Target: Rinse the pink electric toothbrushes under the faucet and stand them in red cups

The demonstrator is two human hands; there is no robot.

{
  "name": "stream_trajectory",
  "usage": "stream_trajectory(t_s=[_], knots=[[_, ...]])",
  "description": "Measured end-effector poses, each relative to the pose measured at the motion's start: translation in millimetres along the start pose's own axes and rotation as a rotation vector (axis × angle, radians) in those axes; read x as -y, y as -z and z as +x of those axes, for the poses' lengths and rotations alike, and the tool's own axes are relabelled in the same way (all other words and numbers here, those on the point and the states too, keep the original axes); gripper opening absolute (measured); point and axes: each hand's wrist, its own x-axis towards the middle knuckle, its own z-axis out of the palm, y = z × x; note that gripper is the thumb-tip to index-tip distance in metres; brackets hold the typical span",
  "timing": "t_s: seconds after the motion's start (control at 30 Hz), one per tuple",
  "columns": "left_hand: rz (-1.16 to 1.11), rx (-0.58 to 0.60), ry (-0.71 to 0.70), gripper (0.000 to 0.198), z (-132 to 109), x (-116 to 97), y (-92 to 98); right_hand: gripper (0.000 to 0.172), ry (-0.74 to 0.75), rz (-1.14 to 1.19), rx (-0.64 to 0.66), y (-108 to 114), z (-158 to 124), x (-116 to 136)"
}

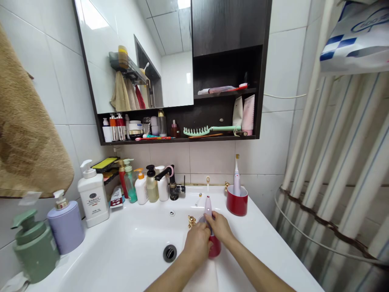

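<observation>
My left hand [196,243] is closed at the side of a red cup [215,248] with a gold bear-shaped handle [192,222], over the right part of the basin. My right hand [221,228] pinches a pale pink electric toothbrush handle [208,206], which stands upright at the cup's mouth and has no brush head on it. My fingers hide the handle's lower part and much of the cup. Behind them, a loose brush head [208,181] stands on the sink ledge, and a second small white piece [199,199] lies close by.
Another red cup [237,205] holds an electric toothbrush [237,178] at the back right. A black faucet [172,184] rises behind the basin [130,247], with several pump bottles [152,186] to its left. Above hangs a dark mirror cabinet [231,28]; radiator pipes [334,162] line the right.
</observation>
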Motion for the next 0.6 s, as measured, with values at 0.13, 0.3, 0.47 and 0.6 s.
stream_trajectory(t_s=[0.13, 0.3, 0.47, 0.6], knots=[[0.063, -0.075, -0.054, 0.023, 32, -6, 14.0, 0.038, -0.035, -0.012, -0.088, 19, 17, 7], [0.103, -0.151, -0.055, 0.022, 78, -12, 28.0, 0.054, -0.107, 0.019, -0.181, 36, 23, 6], [0.095, -0.147, -0.056, 0.02, 110, -11, 24.0, 0.05, -0.114, 0.082, -0.17, 40, 25, 1], [0.085, -0.144, -0.052, 0.02, 125, -7, 15.9, 0.05, -0.12, 0.121, -0.171, 40, 35, -5]])
